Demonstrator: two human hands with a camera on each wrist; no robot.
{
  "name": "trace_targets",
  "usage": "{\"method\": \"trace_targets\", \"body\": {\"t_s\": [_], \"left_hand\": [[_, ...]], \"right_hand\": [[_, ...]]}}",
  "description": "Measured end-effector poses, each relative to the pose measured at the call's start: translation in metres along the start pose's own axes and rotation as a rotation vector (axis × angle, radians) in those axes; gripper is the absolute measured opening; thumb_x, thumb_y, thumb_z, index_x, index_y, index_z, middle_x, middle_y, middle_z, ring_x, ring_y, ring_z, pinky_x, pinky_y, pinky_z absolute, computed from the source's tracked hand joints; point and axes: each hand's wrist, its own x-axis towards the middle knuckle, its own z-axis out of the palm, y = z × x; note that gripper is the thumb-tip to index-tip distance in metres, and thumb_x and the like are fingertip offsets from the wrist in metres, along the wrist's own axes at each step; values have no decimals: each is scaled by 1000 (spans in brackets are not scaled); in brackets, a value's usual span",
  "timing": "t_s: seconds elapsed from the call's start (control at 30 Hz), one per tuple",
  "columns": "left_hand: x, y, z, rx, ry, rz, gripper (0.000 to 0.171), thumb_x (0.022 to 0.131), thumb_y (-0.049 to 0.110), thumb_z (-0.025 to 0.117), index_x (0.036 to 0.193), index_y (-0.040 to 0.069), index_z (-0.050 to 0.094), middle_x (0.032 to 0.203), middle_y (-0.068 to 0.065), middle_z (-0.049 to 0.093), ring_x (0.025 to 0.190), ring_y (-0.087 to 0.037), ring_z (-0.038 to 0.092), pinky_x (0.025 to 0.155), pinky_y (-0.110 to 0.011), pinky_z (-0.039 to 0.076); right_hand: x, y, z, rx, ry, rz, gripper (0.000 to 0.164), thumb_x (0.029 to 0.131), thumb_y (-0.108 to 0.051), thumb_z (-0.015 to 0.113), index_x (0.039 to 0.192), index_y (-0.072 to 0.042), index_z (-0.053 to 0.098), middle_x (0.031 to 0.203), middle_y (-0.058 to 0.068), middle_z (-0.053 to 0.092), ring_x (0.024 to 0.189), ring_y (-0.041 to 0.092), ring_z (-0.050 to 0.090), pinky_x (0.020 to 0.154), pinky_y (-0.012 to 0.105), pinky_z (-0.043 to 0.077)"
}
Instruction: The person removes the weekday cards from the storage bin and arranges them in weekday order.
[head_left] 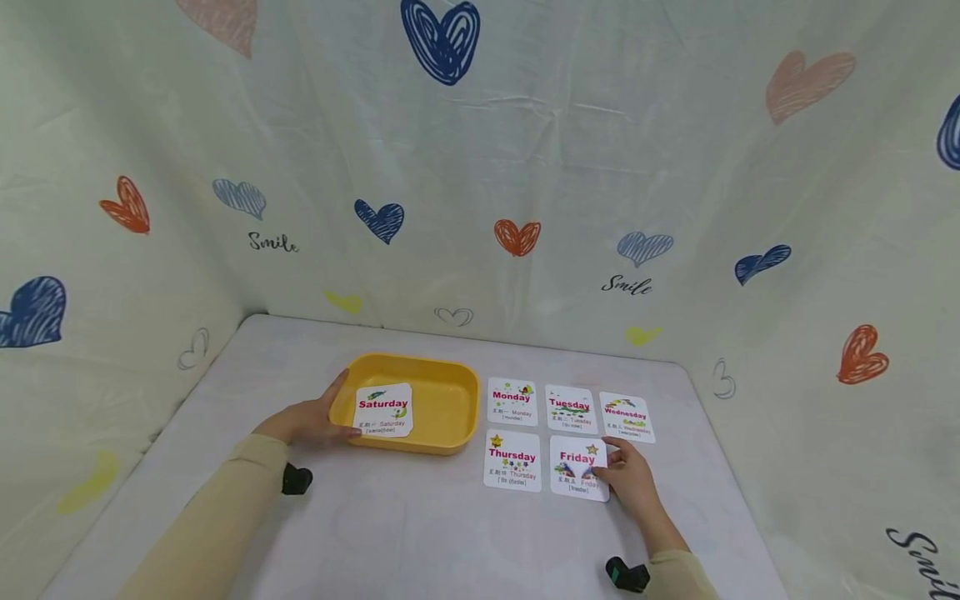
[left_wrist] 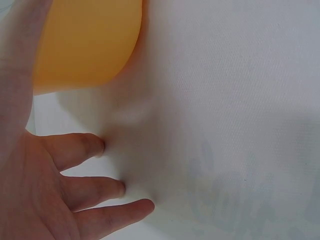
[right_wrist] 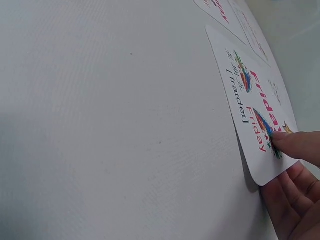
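At the lower right of the head view, the right hand (head_left: 630,479) pinches the Friday card (head_left: 573,471) by its right-hand edge, the thumb (right_wrist: 300,145) on the printed face and the fingers (right_wrist: 295,197) curled beneath; a grip so near the border leaves the day's name readable. In the right wrist view, a shadow runs along that card's near edge, so this side seems slightly raised off the counter (head_left: 420,533). The Friday card sits right of the Thursday card (head_left: 512,461), under a row of 3: the Monday card (head_left: 512,402), Tuesday card (head_left: 572,409) and Wednesday card (head_left: 627,417), all face up, probably spaced so that none covers another. Left of these, a yellow tray (head_left: 450,392) bears the Saturday card (head_left: 383,421) in its left part. The left hand (head_left: 311,419) spans the tray's left end, likely to steady it; in its wrist view 3 fingers spread loosely, clear of the tray, though I cannot tell how firmly the thumb presses. A heart-printed cloth (head_left: 555,167) hangs behind.
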Motion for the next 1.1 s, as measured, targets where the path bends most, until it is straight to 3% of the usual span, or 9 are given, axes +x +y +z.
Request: {"method": "trace_targets", "body": {"t_s": [1.1], "left_hand": [[-2, 1, -1, -4, 0, -6, 123, 79, 57, 73, 154, 10, -13, 141, -40, 34, 119, -56, 43, 99, -67, 34]], "right_hand": [[2, -18, -1, -230, -25, 14, 59, 78, -3, 80, 130, 5, 53, 89, 13, 53, 75, 23, 51, 59, 28, 45]]}}
